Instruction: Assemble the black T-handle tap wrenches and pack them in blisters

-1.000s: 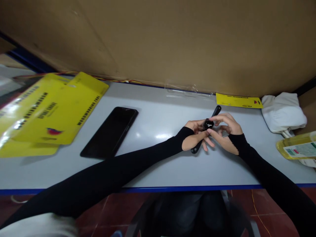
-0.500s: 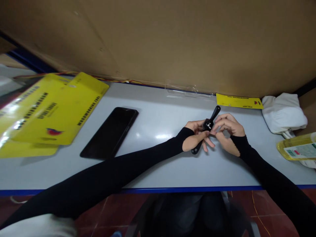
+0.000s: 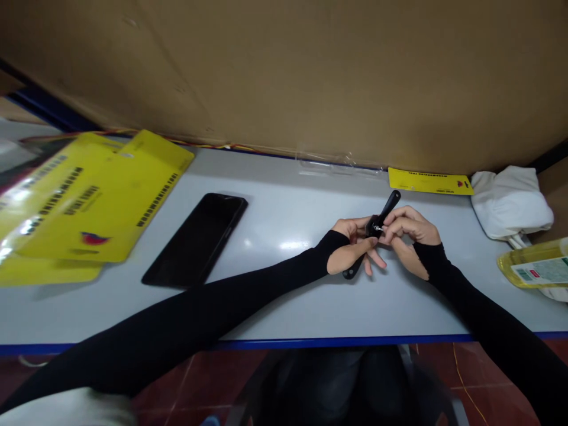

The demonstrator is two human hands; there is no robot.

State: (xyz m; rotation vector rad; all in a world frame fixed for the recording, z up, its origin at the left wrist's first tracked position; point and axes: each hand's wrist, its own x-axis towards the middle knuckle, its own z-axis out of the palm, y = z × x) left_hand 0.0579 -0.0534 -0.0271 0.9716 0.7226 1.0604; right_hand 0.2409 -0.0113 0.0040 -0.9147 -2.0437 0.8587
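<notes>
The left hand [image 3: 350,244] has its thumb and forefinger closed on the middle of a black spokeshave [image 3: 375,226], its other fingers spread loosely beneath; the tool lies slantwise between both hands, right of centre over the pale surface [image 3: 284,305], one handle pointing toward the back wall and the other toward the person; whether it touches the surface is hidden.

The right hand [image 3: 409,229] has its fingers bunched at a small bright metal part [image 3: 378,228] on the tool's body; I cannot tell whether they grip it or only touch it.

That small part seems the likeliest trouble: if it is loose, a slack pinch could let it drop and roll; if the left grip, near the middle only, gives under twisting, the long handles could swing round; and should a blade edge lie on the hidden side, a slip could nick a finger.
</notes>
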